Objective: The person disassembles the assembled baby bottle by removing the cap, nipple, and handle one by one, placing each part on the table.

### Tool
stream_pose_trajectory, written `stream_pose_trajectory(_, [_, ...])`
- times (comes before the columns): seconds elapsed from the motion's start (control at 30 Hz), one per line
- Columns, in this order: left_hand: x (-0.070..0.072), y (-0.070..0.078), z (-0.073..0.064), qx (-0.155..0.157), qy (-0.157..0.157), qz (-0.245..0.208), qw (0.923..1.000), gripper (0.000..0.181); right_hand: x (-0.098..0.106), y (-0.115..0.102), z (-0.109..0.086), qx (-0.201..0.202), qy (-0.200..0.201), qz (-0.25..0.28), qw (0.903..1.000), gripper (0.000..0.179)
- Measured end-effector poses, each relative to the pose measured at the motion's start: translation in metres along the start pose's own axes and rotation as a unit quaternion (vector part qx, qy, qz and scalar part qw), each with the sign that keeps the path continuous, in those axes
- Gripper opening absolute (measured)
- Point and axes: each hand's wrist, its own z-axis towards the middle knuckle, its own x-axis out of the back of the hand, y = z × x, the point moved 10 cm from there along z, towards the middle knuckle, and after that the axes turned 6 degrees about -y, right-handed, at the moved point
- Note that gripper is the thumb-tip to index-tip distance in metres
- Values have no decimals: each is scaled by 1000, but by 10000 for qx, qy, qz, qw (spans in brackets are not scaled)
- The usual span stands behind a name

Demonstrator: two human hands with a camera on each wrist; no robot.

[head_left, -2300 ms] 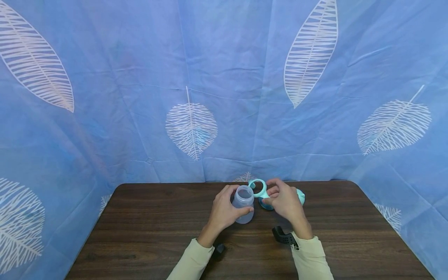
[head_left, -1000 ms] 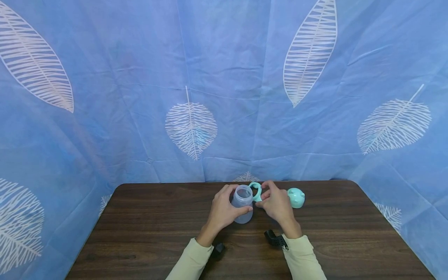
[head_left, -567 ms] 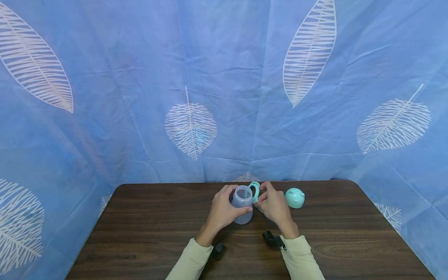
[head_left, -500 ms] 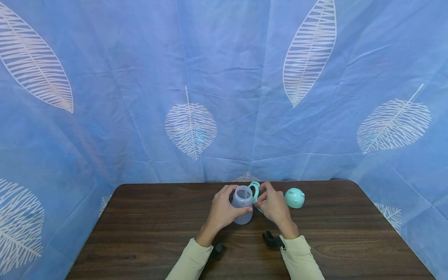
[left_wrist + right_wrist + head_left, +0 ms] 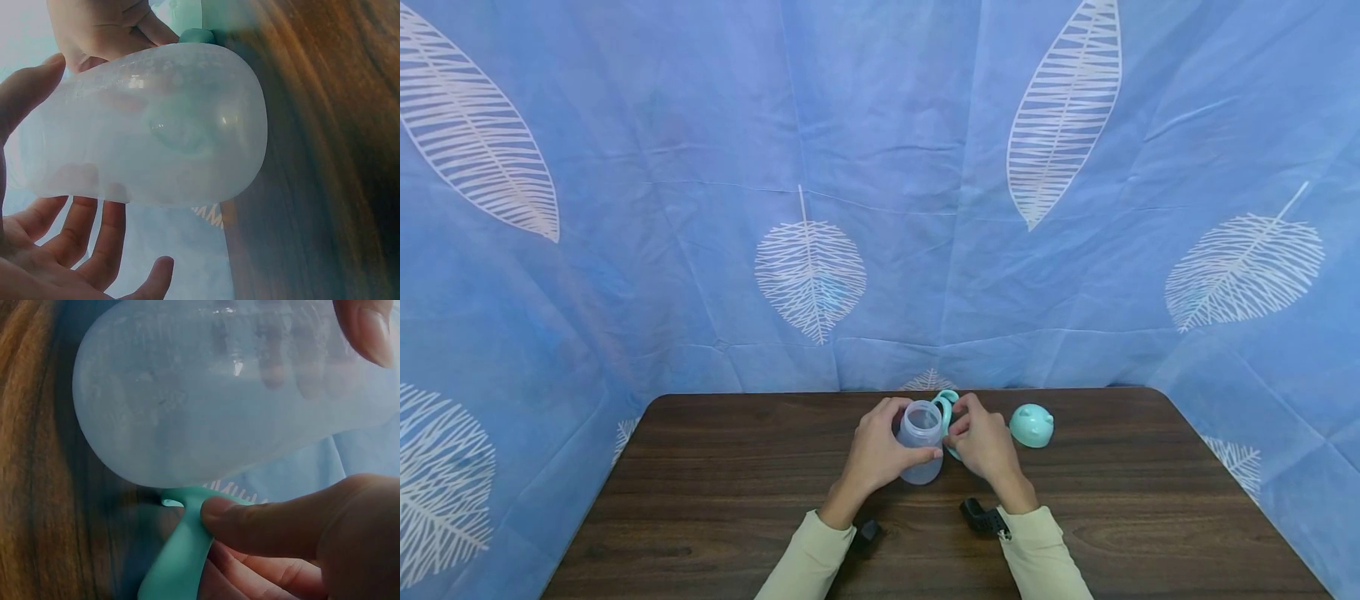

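My left hand (image 5: 878, 443) grips a frosted, clear bottle (image 5: 917, 469) that stands upright with its threaded mouth uncovered. The thumb lies on the near side and several fingers lie on the far side, as the left wrist view also shows. Just to the right, my right hand (image 5: 988, 446) pinches a mint-green two-looped bottle handle (image 5: 181, 550) between thumb and fingers. One loop (image 5: 946, 407) of it shows beyond the bottle's neck, standing steeply. In the right wrist view the handle's upper end is right at the bottle's side. My right fingers hide part of it.
A glossy mint-green domed cap (image 5: 1032, 426) with small ears sits on the table right of my right hand. The dark wooden table (image 5: 737, 483) ends at a far edge before a blue leaf-print curtain (image 5: 910, 275). Black straps with small devices (image 5: 983, 518) are on both wrists.
My right hand has moved left and slightly nearer with the handle, whose loops have turned from facing up to nearly edge-on. The domed cap has come into full view. My left hand stays on the bottle.
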Motion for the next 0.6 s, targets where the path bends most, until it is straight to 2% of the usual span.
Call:
stream_pose_trajectory(0.23, [-1,-2,1,95,-95,-48,9999,69,0,0,0,70,49,33,10000,41])
stream_pose_trajectory(0.6, [-2,-1,0,157,-164,-115,9997,71,-1,1,-1,-32,44,76,10000,37])
